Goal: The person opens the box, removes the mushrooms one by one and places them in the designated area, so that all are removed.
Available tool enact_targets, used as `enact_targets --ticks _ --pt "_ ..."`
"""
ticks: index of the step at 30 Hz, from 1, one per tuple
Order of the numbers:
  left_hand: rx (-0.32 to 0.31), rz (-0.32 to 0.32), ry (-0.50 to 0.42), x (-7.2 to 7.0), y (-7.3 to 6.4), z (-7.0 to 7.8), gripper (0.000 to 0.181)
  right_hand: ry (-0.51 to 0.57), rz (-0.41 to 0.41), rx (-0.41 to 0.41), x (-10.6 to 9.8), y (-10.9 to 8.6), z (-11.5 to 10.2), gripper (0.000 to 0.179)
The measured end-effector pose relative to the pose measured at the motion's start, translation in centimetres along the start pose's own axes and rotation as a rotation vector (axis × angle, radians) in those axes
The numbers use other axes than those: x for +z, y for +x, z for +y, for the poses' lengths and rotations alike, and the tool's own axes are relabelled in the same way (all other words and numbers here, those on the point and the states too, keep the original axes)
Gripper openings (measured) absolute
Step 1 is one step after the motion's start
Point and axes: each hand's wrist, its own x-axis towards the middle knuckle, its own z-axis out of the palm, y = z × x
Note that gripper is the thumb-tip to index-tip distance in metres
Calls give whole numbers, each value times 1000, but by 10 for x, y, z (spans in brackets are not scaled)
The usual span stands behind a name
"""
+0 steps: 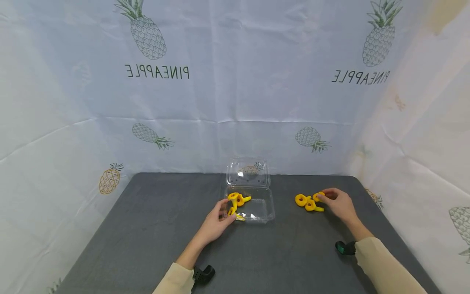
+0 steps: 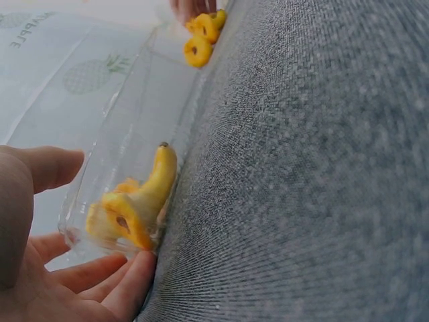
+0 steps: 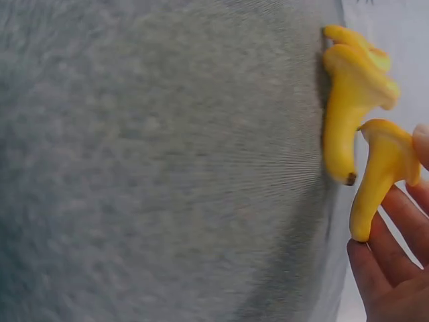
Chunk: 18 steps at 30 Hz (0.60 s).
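In the head view, my left hand (image 1: 214, 222) is at the left side of a clear plastic clamshell box (image 1: 262, 210), its lid standing up at the back. The left wrist view shows its fingers (image 2: 131, 285) extended against the box's outer wall, with the thumb apart above them. Several yellow chanterelle mushrooms (image 2: 137, 204) lie inside the box's left half. To the right, my right hand (image 1: 339, 206) pinches one yellow chanterelle (image 3: 381, 174) between thumb and fingers by its cap and stem. Beside it lie two other chanterelles (image 1: 310, 205) on the dark table.
The dark grey table (image 1: 147, 232) meets a pale cloth (image 1: 235, 81) printed with pineapples at the back and sides. A black band with a device (image 1: 345, 248) is on the right wrist, and another (image 1: 203, 274) is on the left. Both arms wear beige sleeves.
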Motion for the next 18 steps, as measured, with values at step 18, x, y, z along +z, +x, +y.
enact_targets --ticks 18 --pt "1 1 7 0 0 2 68 -61 -35 -52 -1 -3 5 51"
